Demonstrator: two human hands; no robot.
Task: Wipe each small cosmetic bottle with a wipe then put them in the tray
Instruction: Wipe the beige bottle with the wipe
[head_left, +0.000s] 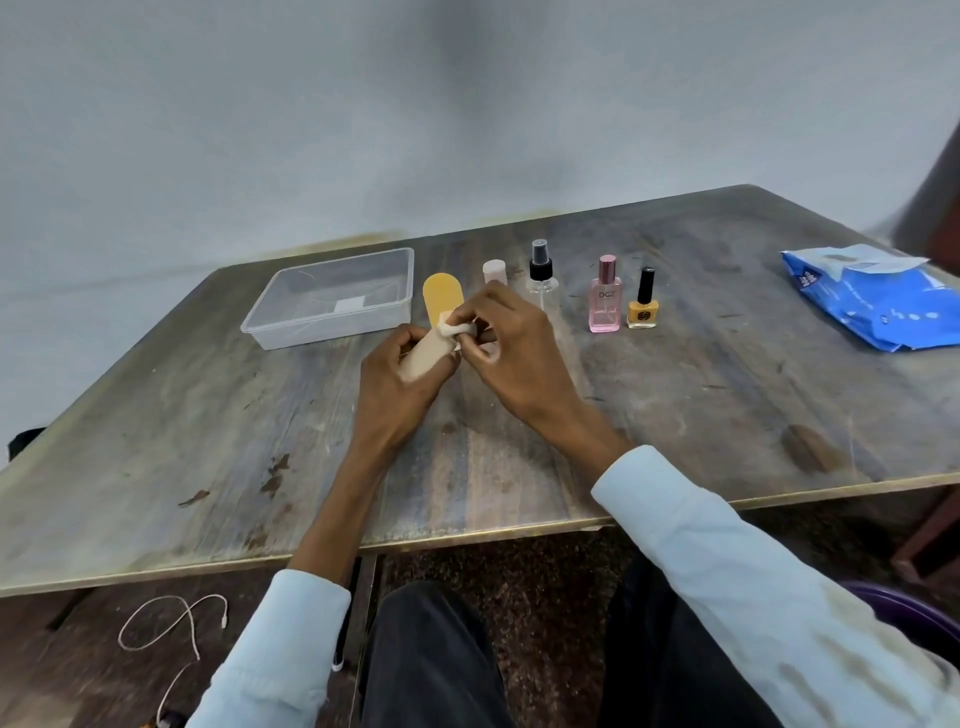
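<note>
My left hand grips a beige cosmetic bottle, tilted over the table's middle. My right hand pinches a small white wipe against the bottle's upper end. Just behind my hands stands a yellow oval bottle. To its right stand a pale pink capped bottle, a clear spray bottle, a pink perfume bottle and a yellow nail polish. The clear plastic tray sits empty at the back left.
A blue pack of wipes lies open at the table's right edge. The worn wooden table has its front edge near my knees. A white cable lies on the floor at lower left.
</note>
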